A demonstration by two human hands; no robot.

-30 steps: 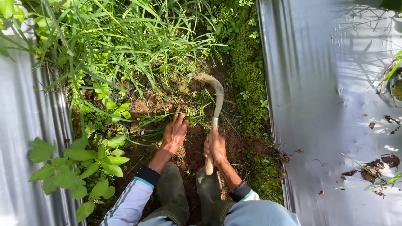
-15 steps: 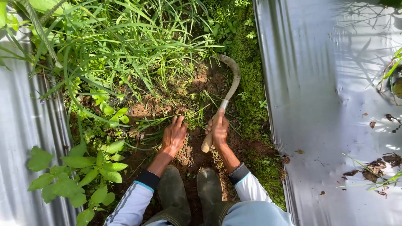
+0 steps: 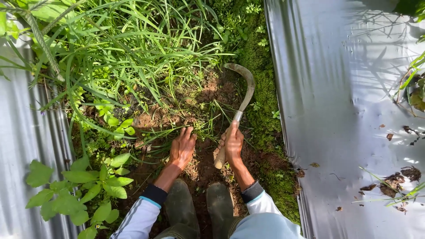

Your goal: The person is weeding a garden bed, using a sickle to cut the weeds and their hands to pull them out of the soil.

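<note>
While the right hand is clamped on the sickle's pale wooden handle, its curved rusty blade arcs above; the left hand, fingers apart, presses crumbly soil beside grass.

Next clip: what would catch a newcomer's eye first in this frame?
The curved sickle, gripped by its wooden handle in the right hand, arcs over bare brown soil at centre. The left hand rests open on the ground beside it, under a thick clump of long grass. Shiny silver plastic sheeting fills the right side.
</note>
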